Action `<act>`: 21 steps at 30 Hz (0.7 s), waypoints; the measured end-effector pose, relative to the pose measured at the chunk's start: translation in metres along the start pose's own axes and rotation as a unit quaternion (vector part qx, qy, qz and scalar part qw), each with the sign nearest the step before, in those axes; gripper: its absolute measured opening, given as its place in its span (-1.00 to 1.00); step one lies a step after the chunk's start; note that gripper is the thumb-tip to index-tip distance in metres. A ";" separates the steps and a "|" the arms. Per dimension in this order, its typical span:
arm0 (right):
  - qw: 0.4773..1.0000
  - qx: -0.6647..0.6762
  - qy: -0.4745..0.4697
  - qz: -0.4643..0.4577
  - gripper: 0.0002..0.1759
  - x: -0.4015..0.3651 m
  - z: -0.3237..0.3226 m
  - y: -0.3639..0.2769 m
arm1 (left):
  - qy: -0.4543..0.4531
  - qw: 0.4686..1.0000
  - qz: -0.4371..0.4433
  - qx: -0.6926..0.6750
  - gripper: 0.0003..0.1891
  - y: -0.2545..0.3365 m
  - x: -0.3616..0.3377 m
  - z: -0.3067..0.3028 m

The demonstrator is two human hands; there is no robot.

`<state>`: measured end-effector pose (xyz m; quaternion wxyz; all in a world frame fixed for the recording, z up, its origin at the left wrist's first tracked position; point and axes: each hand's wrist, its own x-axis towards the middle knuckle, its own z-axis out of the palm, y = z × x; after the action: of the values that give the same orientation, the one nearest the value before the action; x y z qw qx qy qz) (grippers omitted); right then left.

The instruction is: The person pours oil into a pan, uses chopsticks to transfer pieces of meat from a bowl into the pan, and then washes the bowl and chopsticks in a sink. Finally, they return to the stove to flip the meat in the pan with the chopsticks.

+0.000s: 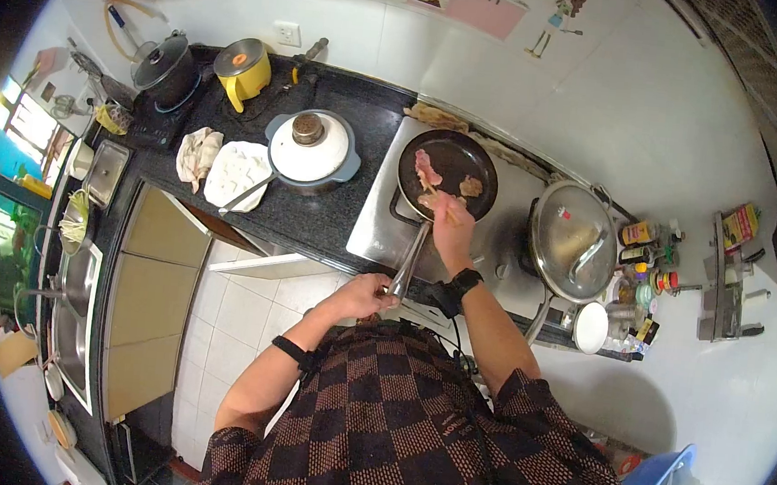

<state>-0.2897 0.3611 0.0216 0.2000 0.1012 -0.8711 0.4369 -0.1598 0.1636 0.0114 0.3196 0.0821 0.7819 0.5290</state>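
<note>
A dark frying pan (pixel 456 156) sits on the left side of the steel stove, its metal handle (pixel 413 256) pointing toward me. My left hand (pixel 363 298) is closed around the end of that handle. Over the pan's near rim, my right hand (pixel 452 234) grips thin, light-coloured chopsticks (pixel 434 191), partly covered by the fingers. Their tips touch a pink slice of meat (pixel 426 167) on the pan's left side. A smaller, browner meat piece (pixel 471 187) lies on the right side.
Right of the pan stands a lidded wok (pixel 573 240), with a white bowl (pixel 590 328) and several seasoning bottles (pixel 637 233) beyond. On the left counter are a white-lidded pot (pixel 314 148), a white cloth (pixel 237 174), a yellow pot (pixel 243 71) and a black pot (pixel 165 66).
</note>
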 end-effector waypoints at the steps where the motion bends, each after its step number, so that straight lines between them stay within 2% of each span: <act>1: 0.994 0.067 0.009 0.082 -0.67 0.000 -0.003 0.002 | -0.006 1.000 -0.006 -0.018 -0.67 -0.002 0.000 0.001; 3: 0.949 0.198 0.027 0.243 -0.61 0.000 -0.008 0.006 | 0.004 1.000 0.010 -0.011 -0.68 -0.006 0.002 0.002; 4: 0.949 0.198 0.026 0.242 -0.61 -0.001 -0.010 0.006 | 0.013 1.000 0.027 -0.004 -0.69 -0.006 0.003 0.002; 5: 0.934 0.255 0.052 0.246 -0.59 -0.002 -0.012 0.006 | 0.013 1.000 0.028 -0.004 -0.69 -0.005 0.003 0.002; 6: 0.914 0.310 0.077 0.249 -0.58 -0.003 -0.014 0.007 | 0.006 1.000 0.019 -0.005 -0.69 -0.005 0.003 0.002; 10: 0.876 0.382 0.104 0.275 -0.56 -0.006 -0.013 0.024 | -0.005 1.000 -0.010 -0.008 -0.69 0.002 -0.001 0.001; 12: 0.829 0.458 0.118 0.298 -0.54 -0.006 -0.016 0.025 | -0.011 1.000 -0.013 -0.022 -0.69 0.000 0.000 0.002; 16: 0.843 0.411 0.132 0.321 -0.54 -0.013 -0.026 0.022 | -0.017 0.999 -0.027 -0.025 -0.68 0.005 -0.001 0.002; 18: 0.890 0.316 0.078 0.319 -0.52 -0.017 -0.033 0.026 | -0.021 0.999 -0.032 -0.028 -0.67 0.005 0.001 0.001; 19: 0.890 0.315 0.079 0.321 -0.52 -0.018 -0.035 0.026 | -0.024 0.999 -0.037 -0.031 -0.66 0.000 0.002 0.002; 21: 0.903 0.273 0.024 0.330 -0.51 -0.018 -0.038 0.027 | -0.026 0.999 -0.026 -0.033 -0.67 -0.009 0.007 0.005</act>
<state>-0.2730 0.4081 0.0146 0.0300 -0.1521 -0.6959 0.7012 -0.1611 0.1669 -0.0002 0.3560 0.0647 0.7571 0.5440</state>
